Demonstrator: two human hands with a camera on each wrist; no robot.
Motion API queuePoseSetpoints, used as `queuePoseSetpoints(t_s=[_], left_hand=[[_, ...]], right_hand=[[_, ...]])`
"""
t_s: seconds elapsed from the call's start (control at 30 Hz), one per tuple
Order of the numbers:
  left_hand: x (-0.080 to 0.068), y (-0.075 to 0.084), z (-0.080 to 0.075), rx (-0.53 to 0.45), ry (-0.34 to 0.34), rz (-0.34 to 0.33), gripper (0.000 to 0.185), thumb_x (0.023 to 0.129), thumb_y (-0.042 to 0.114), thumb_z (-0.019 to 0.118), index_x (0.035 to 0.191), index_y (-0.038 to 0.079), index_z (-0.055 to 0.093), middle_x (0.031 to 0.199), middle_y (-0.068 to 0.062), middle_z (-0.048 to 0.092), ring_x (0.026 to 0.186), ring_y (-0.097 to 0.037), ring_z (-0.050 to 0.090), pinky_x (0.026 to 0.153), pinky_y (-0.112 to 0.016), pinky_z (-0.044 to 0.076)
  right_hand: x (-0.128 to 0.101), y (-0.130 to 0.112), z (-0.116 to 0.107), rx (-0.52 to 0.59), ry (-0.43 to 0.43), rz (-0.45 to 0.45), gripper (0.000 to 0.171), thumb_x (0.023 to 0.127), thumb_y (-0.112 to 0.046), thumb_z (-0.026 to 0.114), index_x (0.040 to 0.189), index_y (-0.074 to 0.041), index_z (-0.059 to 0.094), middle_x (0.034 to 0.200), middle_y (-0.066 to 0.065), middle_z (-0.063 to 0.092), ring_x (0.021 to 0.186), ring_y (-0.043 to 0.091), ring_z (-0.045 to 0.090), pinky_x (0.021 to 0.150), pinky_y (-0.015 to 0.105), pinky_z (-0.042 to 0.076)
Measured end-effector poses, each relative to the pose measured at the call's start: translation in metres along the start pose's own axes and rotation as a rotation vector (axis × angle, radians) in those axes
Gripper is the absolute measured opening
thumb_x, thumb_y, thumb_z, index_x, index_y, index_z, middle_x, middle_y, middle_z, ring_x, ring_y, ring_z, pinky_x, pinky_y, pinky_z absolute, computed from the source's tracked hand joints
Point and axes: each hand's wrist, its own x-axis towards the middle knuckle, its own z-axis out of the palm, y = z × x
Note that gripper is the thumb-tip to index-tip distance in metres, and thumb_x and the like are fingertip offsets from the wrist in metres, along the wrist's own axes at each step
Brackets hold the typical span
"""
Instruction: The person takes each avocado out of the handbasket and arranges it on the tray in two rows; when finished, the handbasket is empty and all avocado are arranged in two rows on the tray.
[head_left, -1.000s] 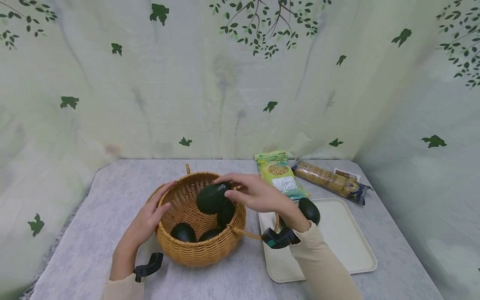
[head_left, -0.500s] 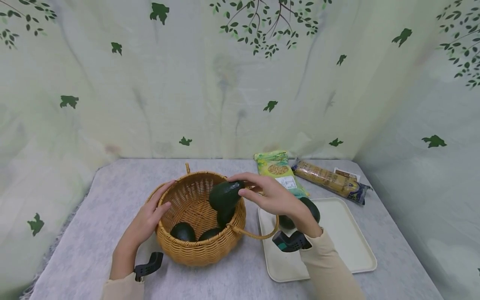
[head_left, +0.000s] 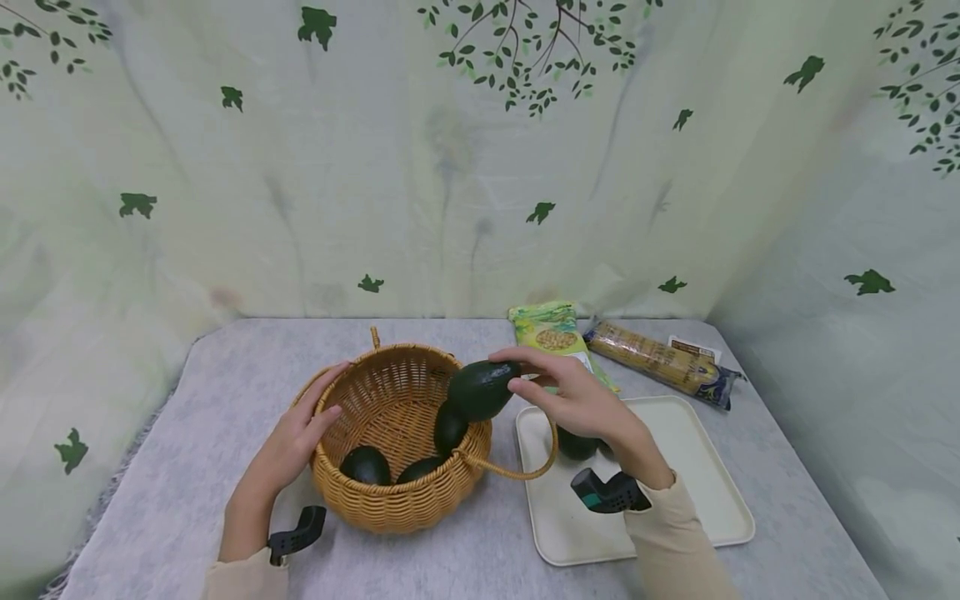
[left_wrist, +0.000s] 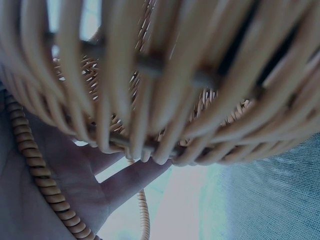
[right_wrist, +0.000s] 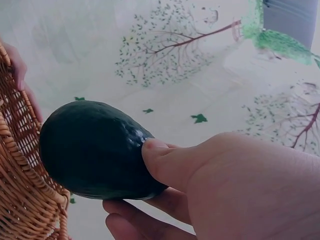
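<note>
Over the right rim of a wicker basket [head_left: 397, 504], an avocado [head_left: 478, 396] is pinched at one end by a person's right hand [head_left: 573, 400], its long axis running roughly sideways, the blunt free end pointing left across the basket's opening. The left hand [head_left: 296, 433] grips the opposite rim; three more avocados [head_left: 366, 464] lie inside.

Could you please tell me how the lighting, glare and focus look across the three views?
Head: soft, fairly even light, with a small glint on the held avocado; left wrist: bluish cast, the near strands of the basket soft, a washed-out patch below them; right wrist: avocado mostly dark, its bright highlight beside the right hand.
</note>
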Motion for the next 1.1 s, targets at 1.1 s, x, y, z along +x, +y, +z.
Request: queuePoseSetpoints(t_s=[1.1], left_hand=[[-0.002,0.002,0.000,0.006,0.019,0.020,0.059,0.109,0.018,0.047,0.165,0.024,0.027,0.166,-0.015,0.031,0.145,-0.050,0.036,0.101,-0.080,0.038]], right_hand=[[-0.087,0.032,-0.023,0.086,0.339,0.200,0.039,0.106,-0.007,0.056,0.144,-0.008,0.056,0.137,0.018,0.059,0.109,0.005,0.066,0.088,0.027,0.060]])
